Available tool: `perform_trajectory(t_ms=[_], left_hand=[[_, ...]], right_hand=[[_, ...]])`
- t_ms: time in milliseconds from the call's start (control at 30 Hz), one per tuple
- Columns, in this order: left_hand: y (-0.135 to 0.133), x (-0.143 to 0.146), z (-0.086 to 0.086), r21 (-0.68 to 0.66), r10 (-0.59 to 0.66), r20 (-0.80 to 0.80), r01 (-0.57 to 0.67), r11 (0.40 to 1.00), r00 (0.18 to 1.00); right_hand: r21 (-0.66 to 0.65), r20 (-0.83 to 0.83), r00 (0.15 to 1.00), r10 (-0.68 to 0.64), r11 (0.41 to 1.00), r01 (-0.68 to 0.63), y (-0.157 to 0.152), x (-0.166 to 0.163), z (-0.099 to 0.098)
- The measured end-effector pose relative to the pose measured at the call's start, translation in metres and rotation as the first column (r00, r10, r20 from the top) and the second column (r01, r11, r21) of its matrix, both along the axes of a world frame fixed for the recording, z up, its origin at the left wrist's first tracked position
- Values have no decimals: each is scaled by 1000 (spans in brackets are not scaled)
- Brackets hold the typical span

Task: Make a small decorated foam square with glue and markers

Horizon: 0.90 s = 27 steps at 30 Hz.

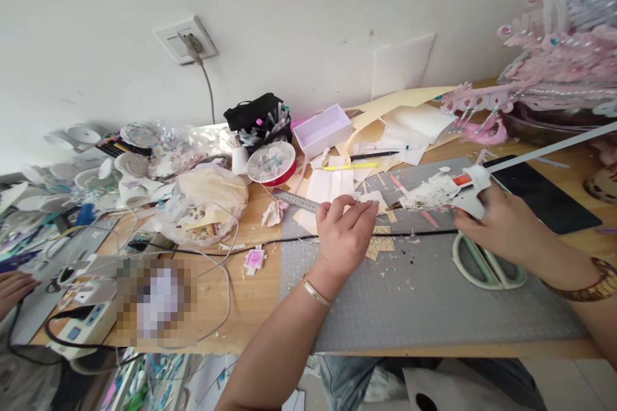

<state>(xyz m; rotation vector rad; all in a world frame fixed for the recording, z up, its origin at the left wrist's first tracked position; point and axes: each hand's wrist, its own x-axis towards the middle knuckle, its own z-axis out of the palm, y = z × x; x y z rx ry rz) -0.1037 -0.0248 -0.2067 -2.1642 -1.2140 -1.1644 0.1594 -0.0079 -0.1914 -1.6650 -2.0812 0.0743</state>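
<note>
Along the near edge of the desk [255, 308], a grey mat [400, 314] is being spread out, and toward its right edge scissors [490, 266] are being partly overhung by the right wrist. Above the mat, a glue gun [441, 190] is being gripped by the right hand [506, 221], its fingers wrapped around the handle, and the tip is being aimed leftward at a small white piece [369, 196]. That piece is apparently being pinched by the left hand's [344, 231] bent fingers, though the contact is partly hidden. Ideally, the piece is being steadied, fingertips are being held clear of the hot nozzle, and only small beads are being applied. Farther back, graduations are being shown by a ruler [299, 200], its digits too small to be read; toward the desk's back edge, no legible lettering is being displayed by a lilac box [325, 135].
</note>
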Motion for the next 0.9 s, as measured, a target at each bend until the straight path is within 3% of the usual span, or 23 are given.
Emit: perform_trajectory(t_ms=[433,600,733,900], left_hand=[[-1,-1,1,-8,5,-12,-5,1000,1000],[-1,0,3,25,2,0,-2,1000,1000],[-1,-1,4,27,28,-19,-28,999,999],[1,-2,2,23,54,-25,-53,998,998]], right_hand=[[68,14,1000,8,998,-9,1,4,-2],[-32,-32,999,-31,999,30,-1,1,4],[-81,-120,984,-134,989,125,4,-1,13],[-186,-211,912,-353,930,317,22,4,21]])
